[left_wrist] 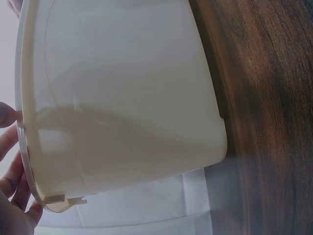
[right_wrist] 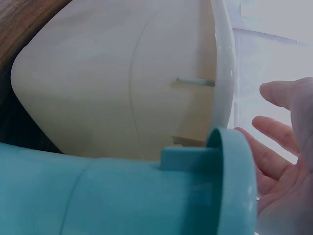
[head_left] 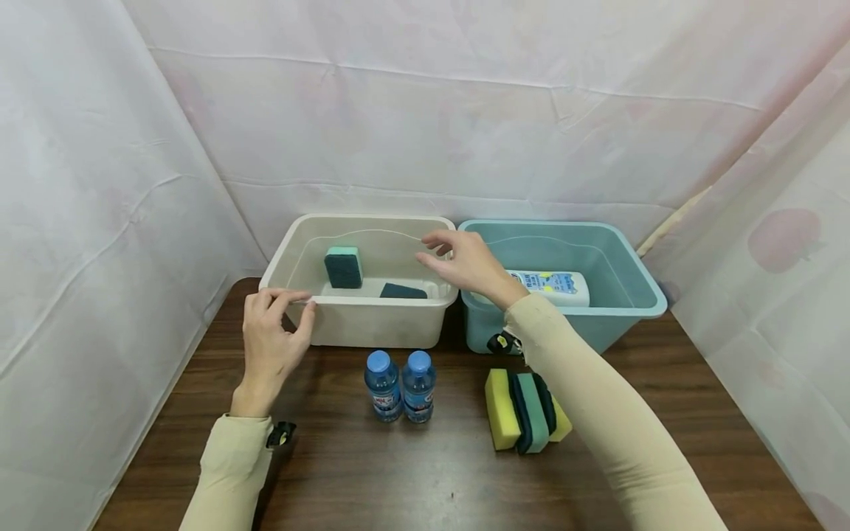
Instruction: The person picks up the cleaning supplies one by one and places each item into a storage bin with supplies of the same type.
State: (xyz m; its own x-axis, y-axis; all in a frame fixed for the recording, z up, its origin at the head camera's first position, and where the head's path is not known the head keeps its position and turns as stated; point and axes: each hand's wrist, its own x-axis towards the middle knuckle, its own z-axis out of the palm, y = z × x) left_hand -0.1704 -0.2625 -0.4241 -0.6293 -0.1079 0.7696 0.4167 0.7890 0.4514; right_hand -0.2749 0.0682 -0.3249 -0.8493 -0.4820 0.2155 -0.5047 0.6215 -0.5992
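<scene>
Obscuring white bottle (head_left: 561, 289) partly, unclenched right hand (head_left: 465, 262); relaxed left hand (head_left: 271, 339) touching beige bin (head_left: 378, 324)

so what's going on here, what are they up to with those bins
A person's left hand touches the rim of the cream bin, near its front left corner. The right hand hovers where the two bins meet, holding nothing. A green sponge and a dark pad, partly hidden, are in the cream bin; a white bottle lies in the blue bin. Two water bottles and a row of sponges sit in front.
</scene>
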